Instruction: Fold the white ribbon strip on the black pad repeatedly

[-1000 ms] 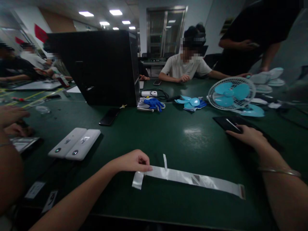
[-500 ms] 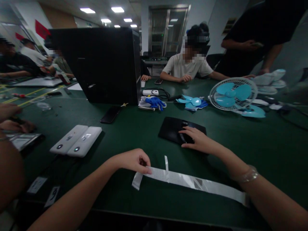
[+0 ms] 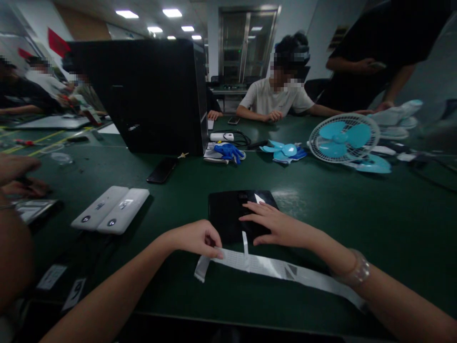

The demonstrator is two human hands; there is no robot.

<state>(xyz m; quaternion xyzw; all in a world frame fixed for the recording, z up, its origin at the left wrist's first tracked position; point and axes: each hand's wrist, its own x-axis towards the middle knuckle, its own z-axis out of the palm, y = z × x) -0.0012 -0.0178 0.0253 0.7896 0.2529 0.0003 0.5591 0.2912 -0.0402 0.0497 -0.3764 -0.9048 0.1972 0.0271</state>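
The left hand (image 3: 198, 238) pinches 1 end of the white ribbon strip (image 3: 285, 272), the right hand (image 3: 276, 227) lies open on the black panel (image 3: 226, 216) beside it, and the 2 seem not yet joined.

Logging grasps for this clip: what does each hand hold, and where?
Left hand pinches the white strip near its left end; right hand lies flat on the black slab, gripping nothing.

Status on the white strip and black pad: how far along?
Done: the white strip lies flat, and the black pad sits right behind it. In hand: the left hand pinches the strip's left end; the right hand rests flat on the pad. Left: strip and pad look not yet joined, and one short tab stands up from the strip.
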